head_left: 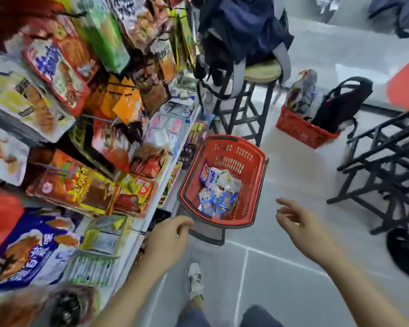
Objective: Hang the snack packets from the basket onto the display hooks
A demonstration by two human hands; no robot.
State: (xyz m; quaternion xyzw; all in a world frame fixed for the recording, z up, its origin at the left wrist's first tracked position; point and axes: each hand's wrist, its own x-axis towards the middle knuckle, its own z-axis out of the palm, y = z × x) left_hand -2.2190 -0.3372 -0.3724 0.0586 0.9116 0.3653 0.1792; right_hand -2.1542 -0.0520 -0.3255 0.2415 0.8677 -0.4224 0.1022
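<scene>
Rack (69,114) of hung packs along the left. Basket (246,161) on floor (281,267), just right of rack's lower shelf; packets (219,192) inside, bunched mid to near end. Left hand (168,234) at basket's near-left corner, contact unclear. Right hand (300,227) off near-right corner, apart. Stool (253,95) behind basket, backpack (241,31) on seat. Far basket (302,128) right of stool, bag (340,102) in it. Frame (387,161) far right. Shoe (194,279) on floor, nearer than hands.
</scene>
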